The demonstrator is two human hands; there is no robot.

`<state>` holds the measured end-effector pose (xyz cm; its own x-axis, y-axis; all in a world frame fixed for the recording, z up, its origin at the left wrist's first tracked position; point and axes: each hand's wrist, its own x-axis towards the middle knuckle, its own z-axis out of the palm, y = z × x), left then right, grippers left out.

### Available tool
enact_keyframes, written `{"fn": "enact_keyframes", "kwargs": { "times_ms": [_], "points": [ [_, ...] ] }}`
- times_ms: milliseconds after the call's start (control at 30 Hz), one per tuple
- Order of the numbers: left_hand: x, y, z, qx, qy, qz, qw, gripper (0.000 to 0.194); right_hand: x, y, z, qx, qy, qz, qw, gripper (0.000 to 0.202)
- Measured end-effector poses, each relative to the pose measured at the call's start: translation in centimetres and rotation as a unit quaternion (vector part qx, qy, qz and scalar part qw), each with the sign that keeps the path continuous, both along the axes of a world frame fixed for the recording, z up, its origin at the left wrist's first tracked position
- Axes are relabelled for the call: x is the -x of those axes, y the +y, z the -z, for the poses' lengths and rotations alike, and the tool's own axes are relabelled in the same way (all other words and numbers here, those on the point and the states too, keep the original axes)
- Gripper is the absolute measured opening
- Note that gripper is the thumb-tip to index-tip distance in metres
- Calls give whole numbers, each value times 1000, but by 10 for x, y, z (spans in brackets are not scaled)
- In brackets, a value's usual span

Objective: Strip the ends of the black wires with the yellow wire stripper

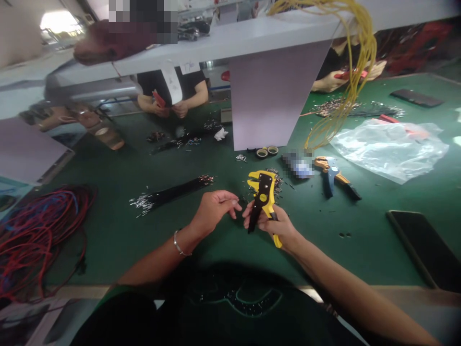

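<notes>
My right hand (279,223) is wrapped round the handles of a yellow and black wire stripper (265,194), its jaws pointing up and to the left. Just left of it, my left hand (218,209) has its thumb and fingertips pinched together; whatever they hold is too small to make out. A pile of small dark pieces (278,182) lies behind the tool. To the left, a bundle of short black wires (173,191) rests on the green table (144,250), with silvery ends at its left and coppery ends at its right.
Red and blue cables (46,230) lie coiled at far left. An orange and blue tool (334,178), a plastic bag (392,149) and a phone (425,247) are at right. Yellow wires (360,53) hang from the shelf (216,43). Two people work opposite.
</notes>
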<state>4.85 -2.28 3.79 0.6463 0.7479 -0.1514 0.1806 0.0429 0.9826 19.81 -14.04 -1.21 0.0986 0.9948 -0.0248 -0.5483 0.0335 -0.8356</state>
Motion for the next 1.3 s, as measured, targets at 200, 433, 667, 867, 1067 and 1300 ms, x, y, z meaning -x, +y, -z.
{"fn": "enact_keyframes", "kwargs": {
  "times_ms": [200, 433, 667, 867, 1067, 1300],
  "points": [
    [-2, -8, 4, -39, 51, 22, 998, 12, -6, 1, -5, 5, 28, 22, 999, 42],
    [-3, -9, 9, -75, 87, 44, 992, 11, -6, 1, -1, -6, 53, 26, 998, 43],
    [-1, -9, 15, -247, 101, 81, 960, 17, -6, 1, -5, -12, 61, 32, 998, 41],
    [2, -8, 18, -424, 129, 125, 888, 23, -7, 1, -6, -12, 59, 37, 997, 40],
    [0, -11, 16, -323, 112, 89, 936, 19, -7, 3, -2, -15, 33, 59, 998, 42],
    [-5, -1, 1, -72, 32, -27, 997, 13, -3, 2, 6, 11, -43, 39, 998, 44]
  ]
}}
